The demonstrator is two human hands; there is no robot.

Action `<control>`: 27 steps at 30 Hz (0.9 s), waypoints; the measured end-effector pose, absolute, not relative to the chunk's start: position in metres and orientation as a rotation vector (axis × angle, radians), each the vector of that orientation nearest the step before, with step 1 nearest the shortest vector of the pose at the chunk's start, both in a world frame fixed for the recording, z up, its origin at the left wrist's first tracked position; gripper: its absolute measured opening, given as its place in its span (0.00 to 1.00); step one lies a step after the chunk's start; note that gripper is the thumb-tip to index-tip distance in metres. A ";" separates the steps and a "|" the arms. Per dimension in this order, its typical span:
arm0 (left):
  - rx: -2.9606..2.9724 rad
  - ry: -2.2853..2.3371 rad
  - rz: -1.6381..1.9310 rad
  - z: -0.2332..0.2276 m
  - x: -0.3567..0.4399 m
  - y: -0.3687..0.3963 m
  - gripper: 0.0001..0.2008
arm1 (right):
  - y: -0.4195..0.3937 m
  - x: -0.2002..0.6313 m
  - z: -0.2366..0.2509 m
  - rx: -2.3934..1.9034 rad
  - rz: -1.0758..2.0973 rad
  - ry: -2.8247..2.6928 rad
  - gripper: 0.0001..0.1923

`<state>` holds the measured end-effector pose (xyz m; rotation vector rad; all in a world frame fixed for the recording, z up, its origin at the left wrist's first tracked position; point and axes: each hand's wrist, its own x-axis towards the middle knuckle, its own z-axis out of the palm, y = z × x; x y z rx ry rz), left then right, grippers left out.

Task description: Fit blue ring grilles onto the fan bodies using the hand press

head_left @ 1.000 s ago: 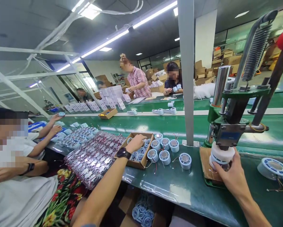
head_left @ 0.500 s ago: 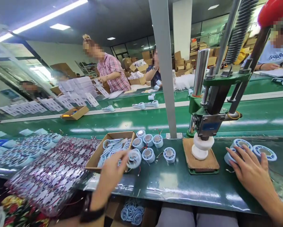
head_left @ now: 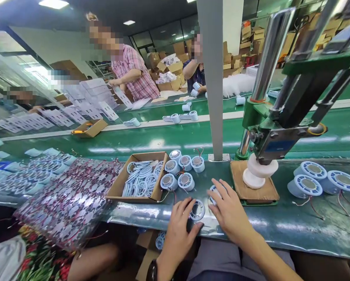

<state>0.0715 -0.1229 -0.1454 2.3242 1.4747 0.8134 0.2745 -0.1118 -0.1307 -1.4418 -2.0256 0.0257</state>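
Note:
My left hand [head_left: 179, 224] holds a thin blue-and-white ring [head_left: 197, 210] at the green bench's near edge. My right hand [head_left: 229, 208] is beside it, fingers curled over a round white-and-blue speaker part [head_left: 213, 194] on the bench. Several more round parts [head_left: 180, 169] stand just behind the hands. A cardboard box of rings [head_left: 140, 180] lies to the left of them. The hand press [head_left: 268, 132] stands to the right, its white head [head_left: 259, 171] resting over a wooden block [head_left: 255, 191].
Three finished round parts [head_left: 315, 179] with wires lie right of the press. A pile of wired boards [head_left: 69, 199] covers the left. A grey post [head_left: 212, 78] rises behind the parts. Other people work across the green conveyor [head_left: 134, 142]; a box of rings sits under the bench.
My right hand left the parts at the right and came to the middle onto a round part. My left hand brought a ring from the box to the front edge. The view tilted down.

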 end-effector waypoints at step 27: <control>2.259 1.106 0.784 -0.094 0.156 -0.140 0.33 | -0.181 0.321 -0.152 -1.250 0.561 -1.608 0.47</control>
